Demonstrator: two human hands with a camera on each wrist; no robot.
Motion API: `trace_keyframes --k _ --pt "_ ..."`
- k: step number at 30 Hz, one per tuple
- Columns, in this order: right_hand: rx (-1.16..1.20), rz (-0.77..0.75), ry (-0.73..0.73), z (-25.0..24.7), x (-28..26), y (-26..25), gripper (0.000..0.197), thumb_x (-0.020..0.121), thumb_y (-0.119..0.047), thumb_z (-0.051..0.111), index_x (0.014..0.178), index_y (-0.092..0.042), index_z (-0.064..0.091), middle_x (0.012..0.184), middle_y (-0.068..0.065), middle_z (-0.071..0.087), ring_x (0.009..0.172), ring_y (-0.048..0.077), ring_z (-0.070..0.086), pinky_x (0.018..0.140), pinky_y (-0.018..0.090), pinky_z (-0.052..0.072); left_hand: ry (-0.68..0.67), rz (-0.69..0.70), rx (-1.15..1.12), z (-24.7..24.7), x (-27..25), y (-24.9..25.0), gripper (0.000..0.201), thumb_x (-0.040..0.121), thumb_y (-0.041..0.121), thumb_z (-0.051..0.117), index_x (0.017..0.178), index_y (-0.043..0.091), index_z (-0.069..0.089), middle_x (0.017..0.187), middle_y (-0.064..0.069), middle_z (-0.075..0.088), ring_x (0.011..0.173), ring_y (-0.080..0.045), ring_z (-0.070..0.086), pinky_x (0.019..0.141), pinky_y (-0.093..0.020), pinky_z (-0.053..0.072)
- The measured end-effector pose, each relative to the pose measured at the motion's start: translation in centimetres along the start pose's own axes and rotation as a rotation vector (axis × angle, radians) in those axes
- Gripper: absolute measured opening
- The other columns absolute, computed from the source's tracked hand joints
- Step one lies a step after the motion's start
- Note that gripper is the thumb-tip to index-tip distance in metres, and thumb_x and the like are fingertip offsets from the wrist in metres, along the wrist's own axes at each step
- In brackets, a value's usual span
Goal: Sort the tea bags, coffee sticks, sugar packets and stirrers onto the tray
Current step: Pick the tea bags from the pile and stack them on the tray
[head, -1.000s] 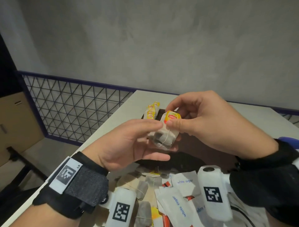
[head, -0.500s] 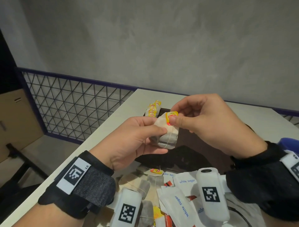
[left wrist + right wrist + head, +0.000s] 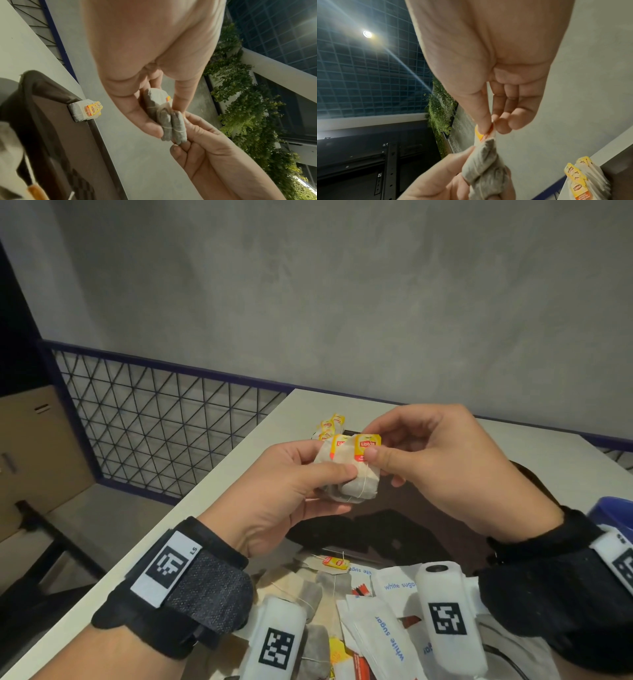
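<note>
My left hand (image 3: pixel 325 469) grips two grey tea bags (image 3: pixel 356 487) pressed together, in the air above the dark brown tray (image 3: pixel 428 529). My right hand (image 3: pixel 371 445) pinches the yellow Lipton tag (image 3: pixel 366 445) of the nearer bag between thumb and forefinger. A second tag (image 3: pixel 339 445) shows beside it. The left wrist view shows the tea bags (image 3: pixel 165 121) side by side between both hands. In the right wrist view my right hand (image 3: pixel 489 128) pinches the tag above the bags (image 3: pixel 484 169). A stack of tea bags (image 3: pixel 329 428) stands at the tray's far left corner.
A loose pile of white sugar packets (image 3: pixel 387 635), tea bags (image 3: pixel 308 597) and red-striped sticks lies on the white table (image 3: pixel 212 508) in front of the tray. A blue object (image 3: pixel 616 511) sits at the right edge. A wire-mesh railing (image 3: pixel 154 433) runs along the table's left.
Both hands stay above the tray with the bags. The bags have fanned apart a little, so a second yellow tag now shows beside the one my right hand pinches.
</note>
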State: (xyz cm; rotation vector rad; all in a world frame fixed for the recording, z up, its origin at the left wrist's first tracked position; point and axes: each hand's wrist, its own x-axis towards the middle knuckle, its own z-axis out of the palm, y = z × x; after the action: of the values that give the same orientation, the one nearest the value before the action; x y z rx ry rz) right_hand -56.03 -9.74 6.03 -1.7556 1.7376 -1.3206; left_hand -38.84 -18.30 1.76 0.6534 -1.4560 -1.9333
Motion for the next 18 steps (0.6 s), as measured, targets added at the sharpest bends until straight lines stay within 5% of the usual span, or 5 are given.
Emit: trace_keyframes --k 7,12,18 --pt "0.016 0.021 0.031 -0.3 0.1 0.1 0.016 0.084 -0.014 0.081 0.096 -0.023 0.076 0.079 0.002 0.073 0.068 0.022 0.067 0.057 0.025 0.056 0.012 -0.050 -0.106 -0.2 0.0 0.3 0.025 0.098 0.007 0.062 0.119 -0.004 0.070 0.114 -0.020 0.076 0.093 -0.026 0.076 0.079 -0.037 0.065" --pt "0.322 0.098 -0.050 -1.7 0.0 -0.4 0.029 0.069 -0.013 0.084 0.097 -0.011 0.079 0.075 0.010 0.065 0.061 0.015 0.058 0.055 0.029 0.047 0.061 -0.048 -0.103 -0.3 0.0 0.4 0.022 0.100 0.011 0.061 0.116 -0.001 0.072 0.105 -0.017 0.078 0.085 -0.023 0.077 0.078 -0.036 0.065" --pt "0.597 0.168 -0.190 -2.2 -0.2 -1.0 0.044 0.060 -0.010 0.081 0.104 -0.004 0.078 0.080 0.016 0.066 0.058 0.017 0.061 0.055 0.025 0.053 0.063 -0.057 -0.130 -0.1 0.1 0.5 0.023 0.100 0.009 0.062 0.116 -0.004 0.072 0.097 -0.014 0.077 0.078 -0.021 0.076 0.068 -0.031 0.065"
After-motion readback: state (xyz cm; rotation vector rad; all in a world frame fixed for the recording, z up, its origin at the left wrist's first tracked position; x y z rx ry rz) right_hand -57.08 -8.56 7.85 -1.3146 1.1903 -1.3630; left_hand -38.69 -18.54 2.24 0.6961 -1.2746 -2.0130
